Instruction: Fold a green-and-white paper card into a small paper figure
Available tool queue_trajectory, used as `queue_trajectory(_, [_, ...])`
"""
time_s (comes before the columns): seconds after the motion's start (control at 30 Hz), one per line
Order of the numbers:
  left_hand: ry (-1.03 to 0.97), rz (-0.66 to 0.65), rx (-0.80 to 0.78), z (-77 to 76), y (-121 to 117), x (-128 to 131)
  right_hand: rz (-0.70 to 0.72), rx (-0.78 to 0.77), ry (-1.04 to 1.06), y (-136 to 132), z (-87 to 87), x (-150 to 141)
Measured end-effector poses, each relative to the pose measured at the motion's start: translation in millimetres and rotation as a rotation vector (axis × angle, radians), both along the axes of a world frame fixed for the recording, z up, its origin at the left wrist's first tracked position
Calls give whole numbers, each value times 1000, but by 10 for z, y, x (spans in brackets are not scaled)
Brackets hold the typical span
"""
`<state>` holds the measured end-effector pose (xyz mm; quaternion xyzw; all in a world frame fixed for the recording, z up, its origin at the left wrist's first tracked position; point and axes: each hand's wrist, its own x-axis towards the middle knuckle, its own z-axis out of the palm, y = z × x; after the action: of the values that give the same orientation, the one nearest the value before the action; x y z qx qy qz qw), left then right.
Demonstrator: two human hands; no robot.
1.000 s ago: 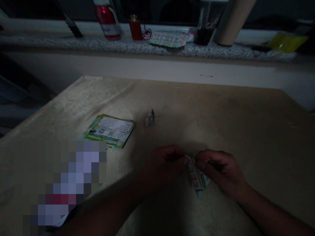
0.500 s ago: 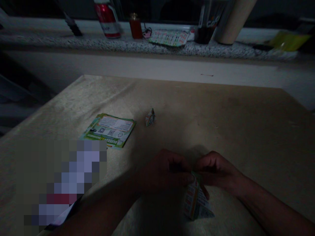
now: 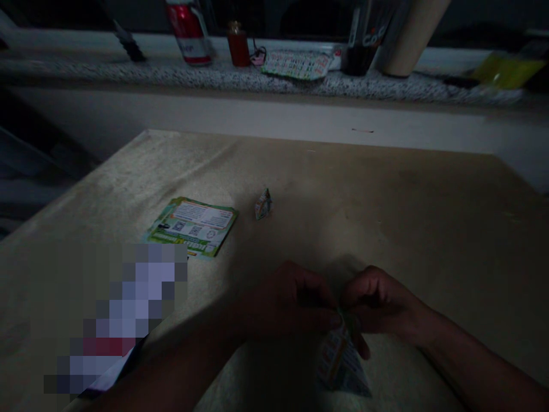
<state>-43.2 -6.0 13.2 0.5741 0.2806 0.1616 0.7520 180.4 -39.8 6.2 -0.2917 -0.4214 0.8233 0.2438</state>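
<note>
Both my hands meet low in the middle of the dim view over a beige table (image 3: 386, 194). My left hand (image 3: 291, 300) and my right hand (image 3: 380, 300) each pinch the top of a folded printed paper (image 3: 338, 363), which hangs down toward me in a pointed shape. Fingers of both hands are curled closed on it. A small folded paper piece (image 3: 262, 204) stands on the table farther away. A flat green printed leaflet (image 3: 192, 226) lies to its left.
A speckled stone ledge (image 3: 214, 74) runs along the back with a red can (image 3: 187, 31), a small red jar (image 3: 238, 43), a printed sheet (image 3: 298, 63), a dark cup (image 3: 362, 43) and a cardboard tube (image 3: 407, 34). A blurred patch covers the lower left.
The folded paper has swung from between my fingers to hanging lower and nearer to me, and both hands have drawn slightly down and closer together.
</note>
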Motion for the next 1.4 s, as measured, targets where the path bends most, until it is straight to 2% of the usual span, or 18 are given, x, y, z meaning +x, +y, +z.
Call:
queue_trajectory(0.37, [62,-12,45,32,-3,17,23,-5,-51,-14,20,7])
queue_trajectory(0.5, [95,-15,87,37,-8,23,24,55,-108,-20,27,10])
queue_trajectory(0.77, [219,39,86,42,2,56,-75,484,-459,-55,124,-56])
queue_trajectory(1.0, [95,77,73,19,1,81,-298,775,-546,-78,98,-57])
queue_trajectory(1.13, [188,175,78,24,-58,135,-375,879,-582,-75,91,-72])
queue_trajectory(1.27, [237,220,185,40,-86,158,-368,856,-589,-65,83,-79])
queue_trajectory(1.4, [208,190,186,76,-82,150,-319,793,-566,-68,64,-73])
